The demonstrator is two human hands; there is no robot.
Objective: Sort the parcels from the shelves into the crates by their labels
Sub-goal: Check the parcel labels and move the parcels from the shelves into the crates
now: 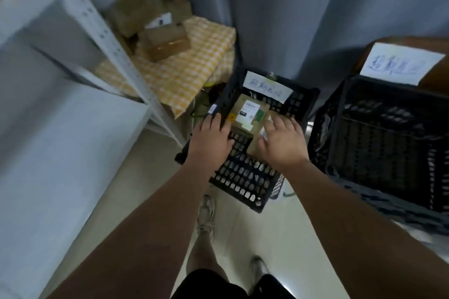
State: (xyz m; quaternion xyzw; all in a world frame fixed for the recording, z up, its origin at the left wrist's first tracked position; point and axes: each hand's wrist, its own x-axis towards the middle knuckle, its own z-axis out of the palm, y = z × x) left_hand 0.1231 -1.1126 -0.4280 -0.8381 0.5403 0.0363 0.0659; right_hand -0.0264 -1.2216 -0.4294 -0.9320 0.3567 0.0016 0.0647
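A black perforated crate stands on the floor ahead of me, with a handwritten paper label on its far rim. Inside it lies a brown cardboard parcel with a white shipping label facing up. A second, smaller brown parcel lies beside it, partly under my right hand. My left hand hovers over the crate's left side, fingers spread and holding nothing. My right hand is spread flat over the smaller parcel; contact is unclear.
A second, larger black crate with its own paper label stands to the right. Several brown parcels sit on a yellow checked cloth behind a white metal shelf at left. My shoes are on the pale tiled floor.
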